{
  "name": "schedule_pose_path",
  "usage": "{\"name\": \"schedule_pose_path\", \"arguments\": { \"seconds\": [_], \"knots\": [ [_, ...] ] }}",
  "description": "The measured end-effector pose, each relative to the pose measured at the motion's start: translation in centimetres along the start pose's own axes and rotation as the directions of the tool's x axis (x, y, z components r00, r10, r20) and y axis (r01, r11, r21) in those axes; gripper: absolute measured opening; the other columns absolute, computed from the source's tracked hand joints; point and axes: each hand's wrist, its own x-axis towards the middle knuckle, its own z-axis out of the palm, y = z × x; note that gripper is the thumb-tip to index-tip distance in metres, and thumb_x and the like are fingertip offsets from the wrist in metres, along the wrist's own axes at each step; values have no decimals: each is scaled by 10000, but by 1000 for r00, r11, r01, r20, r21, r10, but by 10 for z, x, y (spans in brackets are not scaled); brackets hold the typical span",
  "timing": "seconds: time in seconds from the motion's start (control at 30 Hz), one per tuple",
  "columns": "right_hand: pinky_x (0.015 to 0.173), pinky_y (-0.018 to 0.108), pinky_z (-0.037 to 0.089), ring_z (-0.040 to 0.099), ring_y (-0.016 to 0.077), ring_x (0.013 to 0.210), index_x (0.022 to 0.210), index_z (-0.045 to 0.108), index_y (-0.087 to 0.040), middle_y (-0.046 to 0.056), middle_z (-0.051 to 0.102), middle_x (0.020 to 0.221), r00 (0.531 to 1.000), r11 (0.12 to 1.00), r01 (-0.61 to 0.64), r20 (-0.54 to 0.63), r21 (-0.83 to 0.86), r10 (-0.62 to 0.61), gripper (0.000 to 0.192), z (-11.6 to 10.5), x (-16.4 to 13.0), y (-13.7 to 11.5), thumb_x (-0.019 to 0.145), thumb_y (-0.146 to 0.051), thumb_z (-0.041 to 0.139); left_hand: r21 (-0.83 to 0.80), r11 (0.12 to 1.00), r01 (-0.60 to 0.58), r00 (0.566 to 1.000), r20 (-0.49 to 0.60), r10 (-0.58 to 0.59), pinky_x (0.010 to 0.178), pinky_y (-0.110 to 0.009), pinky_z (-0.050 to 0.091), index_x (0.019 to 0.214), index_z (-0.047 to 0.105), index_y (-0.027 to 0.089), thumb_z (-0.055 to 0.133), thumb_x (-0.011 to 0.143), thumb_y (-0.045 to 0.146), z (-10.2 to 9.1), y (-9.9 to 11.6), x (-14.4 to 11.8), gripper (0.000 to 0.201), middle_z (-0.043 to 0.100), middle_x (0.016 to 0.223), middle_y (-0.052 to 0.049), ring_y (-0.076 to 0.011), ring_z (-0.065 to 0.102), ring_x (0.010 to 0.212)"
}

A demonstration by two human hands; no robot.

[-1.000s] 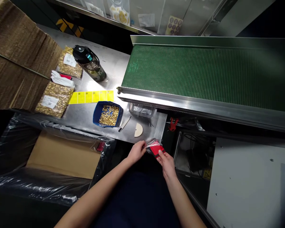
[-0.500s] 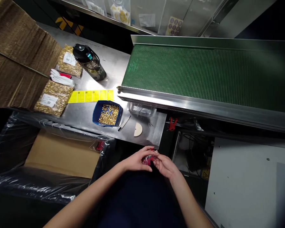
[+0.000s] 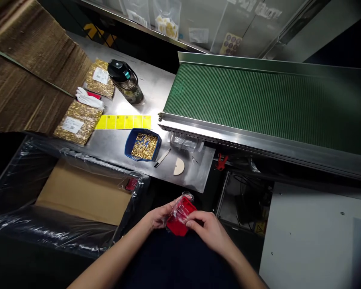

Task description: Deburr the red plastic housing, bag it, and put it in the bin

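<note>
Red part (image 3: 180,218) in clear bag, pinched between left hand (image 3: 156,218), right hand (image 3: 208,228).

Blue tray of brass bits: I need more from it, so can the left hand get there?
Probably yes. The blue tray sits open-topped on the steel table, nothing between, but the left hand helps hold the red part.
</note>
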Motion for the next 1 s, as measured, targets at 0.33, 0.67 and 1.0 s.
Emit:
{"name": "schedule_pose_path", "arguments": {
  "seconds": [0.33, 0.67, 1.0],
  "knots": [
    [819, 278, 520, 714, 226, 902, 942, 803, -258, 27, 787, 967, 978, 995, 55, -199, -81, -70, 215, -13, -8, 1, 950, -419, 661, -83, 997, 2, 994, 113, 8, 1073, -383, 438, 1492, 456, 205, 936, 660, 443, 6, 17, -24, 990, 584, 1426, -152, -310, 594, 1265],
    [690, 259, 488, 623, 177, 742, 1111, 713, -205, -2, 690, 817, 994, 994, 98, 43, -47, -96, 345, -8, 35, -7, 955, -498, 619, 82, 996, 19, 977, 211, -36, 1121, -441, 391, 1511, 452, 204, 879, 689, 635, 9, 45, -36, 1022, 617, 1385, -153, -360, 556, 1310],
    [744, 297, 376, 524, 173, 824, 818, 624, -217, 19, 599, 956, 940, 840, 308, 279, -446, -197, 320, 0, 40, -61, 1043, -415, 511, 312, 950, 32, 977, 192, -96, 997, -397, 489, 1337, 637, 165, 966, 615, 493, 9, 62, -64, 859, 682, 1166, -79, -308, 631, 1091]
  ]
}}
